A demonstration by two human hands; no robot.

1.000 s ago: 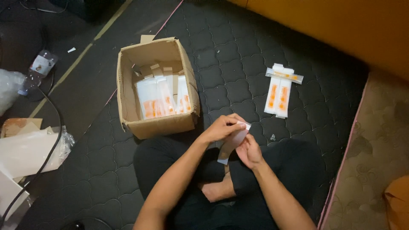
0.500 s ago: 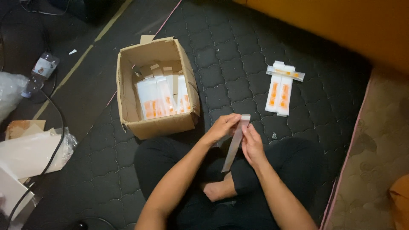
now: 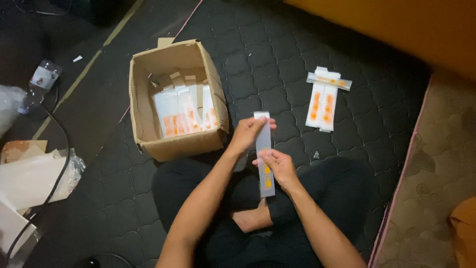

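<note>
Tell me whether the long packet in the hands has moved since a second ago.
Yes. The packet was bunched near the hands; now it stands stretched out lengthwise, right of the cardboard box.

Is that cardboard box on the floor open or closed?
Open: the cardboard box has its flaps up, with white and orange packets showing inside.

Bare forearms, no sleeves; black trousers; hands (image 3: 263, 149) ungloved, bare foot.

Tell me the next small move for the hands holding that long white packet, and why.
Probably set the white packet beside the finished packets on the dark mat. Both hands, left and right, hold it upright, while the cardboard box holds more.
</note>
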